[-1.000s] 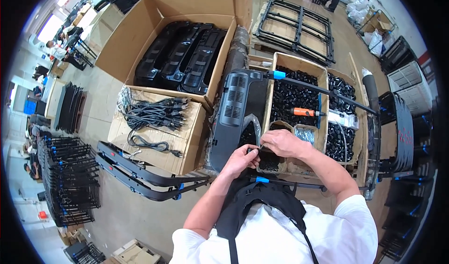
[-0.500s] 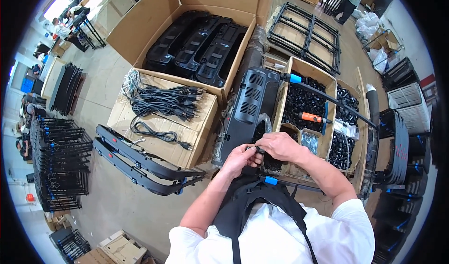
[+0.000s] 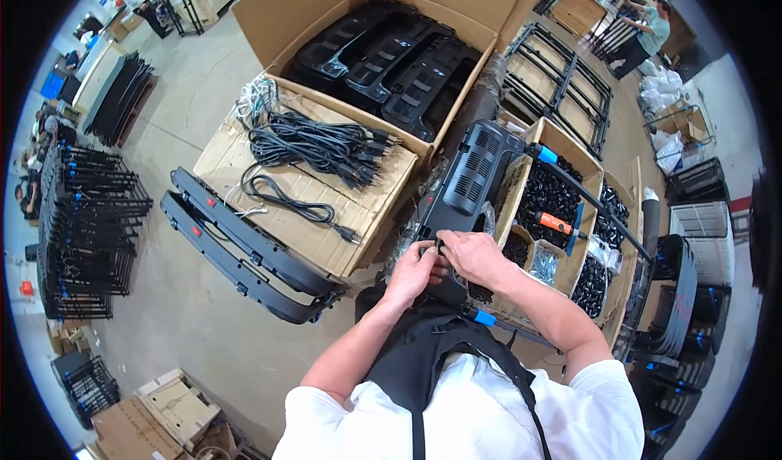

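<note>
My left hand [image 3: 414,272] and my right hand [image 3: 475,258] meet over the near end of a black vented plastic cover [image 3: 476,167]. Between their fingertips is a small black piece [image 3: 441,246], mostly hidden by the fingers. Both hands are closed around it in a pinch. The cover lies lengthwise ahead of me, beside a black tube frame that has a blue sleeve [image 3: 547,155] at its far corner and another blue sleeve [image 3: 485,318] close to my body.
On the right, a wooden bin [image 3: 515,189] holds small black parts, screws [image 3: 544,266] and an orange power screwdriver [image 3: 556,222]. Black cables [image 3: 314,146] lie on a carton at left, before an open box of black covers [image 3: 391,81]. Two curved black housings [image 3: 244,248] stand left.
My view has turned, so the surroundings sit further right in the picture. My hands stay together, pinching the small black piece, and now appear slightly further left along the cover's near end.
</note>
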`<state>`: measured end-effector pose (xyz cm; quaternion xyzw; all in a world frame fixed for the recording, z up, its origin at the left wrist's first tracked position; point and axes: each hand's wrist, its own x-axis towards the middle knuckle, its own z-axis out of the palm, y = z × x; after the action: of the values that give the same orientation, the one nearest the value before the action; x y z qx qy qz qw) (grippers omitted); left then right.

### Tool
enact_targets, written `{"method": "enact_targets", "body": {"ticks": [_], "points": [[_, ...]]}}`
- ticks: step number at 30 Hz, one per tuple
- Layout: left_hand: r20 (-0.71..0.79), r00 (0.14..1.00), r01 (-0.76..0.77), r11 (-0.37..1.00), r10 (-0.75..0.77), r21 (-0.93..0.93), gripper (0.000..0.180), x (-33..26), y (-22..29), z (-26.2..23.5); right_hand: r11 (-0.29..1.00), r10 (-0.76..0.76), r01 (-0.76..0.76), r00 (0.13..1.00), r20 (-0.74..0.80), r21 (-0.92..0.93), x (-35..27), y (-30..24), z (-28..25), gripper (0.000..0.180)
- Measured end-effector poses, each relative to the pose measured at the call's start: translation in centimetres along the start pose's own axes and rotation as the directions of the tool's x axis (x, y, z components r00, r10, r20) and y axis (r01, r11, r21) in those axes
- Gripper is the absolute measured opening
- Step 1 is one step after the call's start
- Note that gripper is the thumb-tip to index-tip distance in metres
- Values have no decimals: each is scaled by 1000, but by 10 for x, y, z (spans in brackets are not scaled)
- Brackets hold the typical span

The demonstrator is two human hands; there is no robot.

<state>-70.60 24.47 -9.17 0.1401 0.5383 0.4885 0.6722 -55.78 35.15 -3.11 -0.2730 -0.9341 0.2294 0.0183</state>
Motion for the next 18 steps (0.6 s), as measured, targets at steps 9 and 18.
{"method": "enact_targets", "body": {"ticks": [9,18], "points": [[-107,980,-148,973,168,176,22,-23,0,-51,988,86,-90,996,-39,-126,43,-5,35,21],[-109,988,-103,992,110,70,28,-11,-4,-55,970,108,-106,994,-4,-219,47,-10,43,21]]}}
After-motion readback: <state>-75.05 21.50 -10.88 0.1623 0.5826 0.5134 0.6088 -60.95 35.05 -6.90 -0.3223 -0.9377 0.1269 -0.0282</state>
